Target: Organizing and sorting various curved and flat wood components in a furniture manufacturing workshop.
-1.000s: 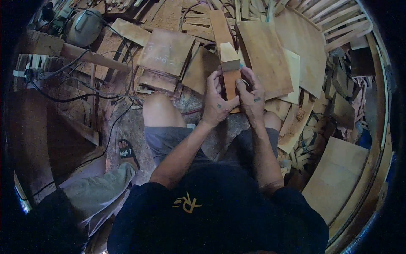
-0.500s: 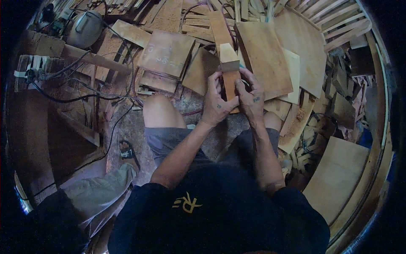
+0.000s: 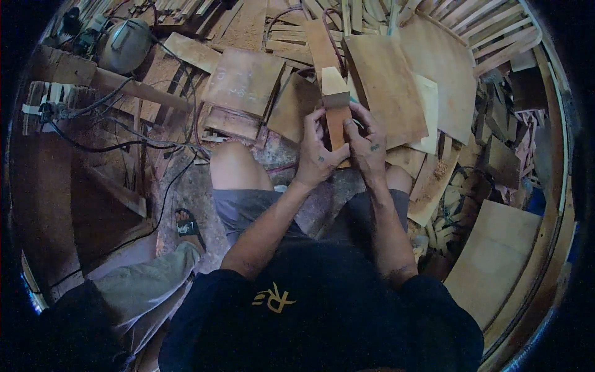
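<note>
You sit low among a wide litter of plywood sheets [image 3: 384,80] and offcuts that cover the floor in front of you and to your right, with curved slats [image 3: 496,37] fanned out at the far right. To your left stands a rough timber bench [image 3: 93,80] with black cables [image 3: 93,146] trailing off it and a grey round machine housing [image 3: 124,44] at its far end.

Between your knees you hold a narrow wooden piece [image 3: 335,108] upright, its pale angled block at the top and the darker stem running down between your palms. Your left hand [image 3: 319,155] wraps the stem from the left, fingers curled shut around it. Your right hand [image 3: 367,144] closes on it from the right, fingertips pressing its front face.

Judging from this grip, you do well to keep both thumbs braced low on the stem, so the top block stays steady and square to your eye, and to turn it by the wrists, not by loosening the fingers.

Mind what crowds you: the flat boards lie just beyond the piece, a red hose [image 3: 328,31] loops over them, and a sandalled foot [image 3: 186,226] of another person rests near your left knee.
</note>
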A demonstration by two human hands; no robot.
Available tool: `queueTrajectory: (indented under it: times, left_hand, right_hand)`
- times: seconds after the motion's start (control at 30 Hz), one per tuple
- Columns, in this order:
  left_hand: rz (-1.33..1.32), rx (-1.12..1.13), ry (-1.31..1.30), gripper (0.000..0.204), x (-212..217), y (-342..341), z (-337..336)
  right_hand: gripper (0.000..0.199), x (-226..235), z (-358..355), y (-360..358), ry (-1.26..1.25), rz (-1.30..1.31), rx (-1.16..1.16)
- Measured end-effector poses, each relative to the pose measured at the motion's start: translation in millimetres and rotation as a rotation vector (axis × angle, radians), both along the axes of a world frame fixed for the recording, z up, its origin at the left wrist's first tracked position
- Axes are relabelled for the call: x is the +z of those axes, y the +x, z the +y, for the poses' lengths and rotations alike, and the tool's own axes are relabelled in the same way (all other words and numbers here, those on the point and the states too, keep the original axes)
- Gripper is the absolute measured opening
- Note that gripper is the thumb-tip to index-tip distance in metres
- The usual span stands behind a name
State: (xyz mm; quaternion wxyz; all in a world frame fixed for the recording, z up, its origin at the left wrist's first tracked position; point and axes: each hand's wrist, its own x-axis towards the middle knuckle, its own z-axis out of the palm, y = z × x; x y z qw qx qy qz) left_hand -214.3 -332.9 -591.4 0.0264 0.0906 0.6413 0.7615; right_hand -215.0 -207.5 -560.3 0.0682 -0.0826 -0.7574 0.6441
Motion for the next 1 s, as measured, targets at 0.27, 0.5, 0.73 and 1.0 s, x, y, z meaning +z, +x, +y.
queueTrajectory:
  times: [0.27,0.5,0.73,1.0]
  left_hand:
    - [-0.012,0.008,0.044,0.076,-1.1,-0.2,3.7]
    - [-0.029,0.009,0.049,0.076,1.1,1.1,1.0]
    - [-0.010,0.014,0.052,0.077,-4.8,-1.5,2.6]
    - [-0.032,0.020,0.083,0.074,-1.6,2.0,1.4]
  right_hand:
    - [0.037,1.8,-1.0,2.2,0.003,0.016,-0.024]
    - [0.038,-8.7,1.6,1.5,0.038,0.000,-0.027]
    - [0.035,-2.8,-1.2,1.6,-0.027,-0.034,-0.014]
    - [0.034,-7.9,1.4,-0.3,-0.037,-0.013,0.003]
